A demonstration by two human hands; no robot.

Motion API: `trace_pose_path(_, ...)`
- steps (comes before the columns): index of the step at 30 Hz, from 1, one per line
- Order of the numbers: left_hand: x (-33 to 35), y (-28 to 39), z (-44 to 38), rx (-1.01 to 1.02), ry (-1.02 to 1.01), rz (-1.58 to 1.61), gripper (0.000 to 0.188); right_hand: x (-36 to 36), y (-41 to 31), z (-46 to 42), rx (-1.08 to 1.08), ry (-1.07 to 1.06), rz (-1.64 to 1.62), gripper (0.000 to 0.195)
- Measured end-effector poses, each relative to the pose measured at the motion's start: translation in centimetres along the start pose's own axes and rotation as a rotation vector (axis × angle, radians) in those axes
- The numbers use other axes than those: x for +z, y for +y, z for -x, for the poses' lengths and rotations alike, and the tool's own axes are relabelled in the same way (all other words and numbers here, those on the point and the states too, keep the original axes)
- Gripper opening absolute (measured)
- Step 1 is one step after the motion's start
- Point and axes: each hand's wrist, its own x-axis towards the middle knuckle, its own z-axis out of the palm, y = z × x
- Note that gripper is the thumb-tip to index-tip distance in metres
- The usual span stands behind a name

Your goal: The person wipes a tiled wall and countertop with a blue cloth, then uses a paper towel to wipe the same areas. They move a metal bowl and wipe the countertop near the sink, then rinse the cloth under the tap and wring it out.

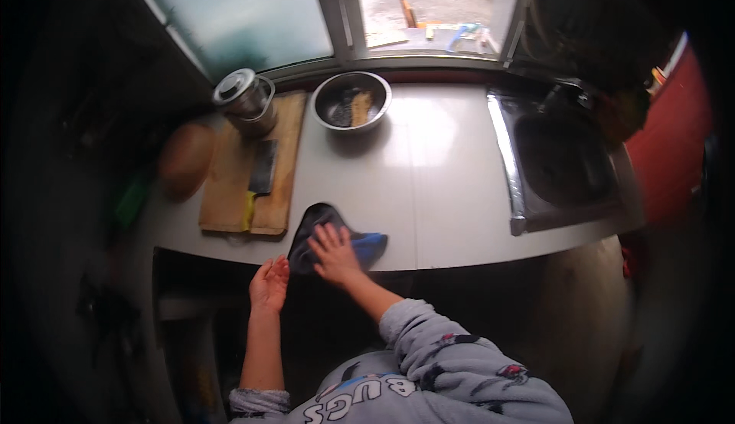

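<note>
A dark grey and blue cloth (367, 247) lies crumpled at the front edge of the white countertop (453, 211). My right hand (336, 254) rests flat on it, fingers spread. Just left of the cloth, at the counter's edge, my left hand (271, 283) is raised palm up with its fingers loosely curled, apparently holding nothing. Beyond that hand lies a wooden cutting board (229, 194), bearing a cleaver (264, 168) with a yellow handle and a metal lidded pot or jug (250, 111).
A steel bowl (351, 124) with a yellowish item and a dark scrubber-like item inside stands near the window. To the right is a sink (563, 160) with a faucet (552, 97). A brown rounded object (186, 160) sits left of the board. The counter's front edge curves before me.
</note>
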Motion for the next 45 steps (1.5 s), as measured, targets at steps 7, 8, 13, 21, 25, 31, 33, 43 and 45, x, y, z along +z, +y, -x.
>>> trace_pose_path(7,6.5,-5.9,1.1,-0.141,-0.037,-0.088,0.023,-5.3,7.0,9.5,0.057,0.111,0.080,0.061)
trace_pose_path(8,7.4,-7.1,0.9,-0.167,-0.072,-0.101,0.026,-6.7,8.9,11.4,0.139,0.144,0.123,0.061)
trace_pose_path(13,13.0,-12.1,1.2,-0.213,-0.194,-0.206,0.032,-13.0,17.8,22.1,0.543,0.263,0.363,0.061)
trace_pose_path(21,20.2,-19.7,0.3,-0.308,-0.264,-0.305,0.032,-23.0,31.0,33.5,1.006,0.355,0.283,0.043)
trace_pose_path(25,23.5,-23.7,-0.5,-0.330,-0.264,-0.325,0.036,-26.7,34.7,31.6,0.773,0.700,0.088,0.040)
trace_pose_path(31,28.2,-28.2,-3.1,-0.357,-0.209,-0.370,0.049,-23.5,34.4,22.5,0.430,0.074,0.294,0.060)
trace_pose_path(33,29.9,-28.7,-3.7,-0.315,-0.224,-0.404,0.048,-23.0,35.9,18.5,0.387,0.096,0.290,0.059)
trace_pose_path(43,35.3,-30.7,-5.7,-0.327,-0.148,-0.526,0.040,-24.0,51.2,0.6,0.314,0.215,0.220,0.058)
trace_pose_path(45,35.4,-30.4,-6.1,-0.330,-0.126,-0.519,0.040,-24.5,55.5,-1.6,0.342,0.214,0.211,0.059)
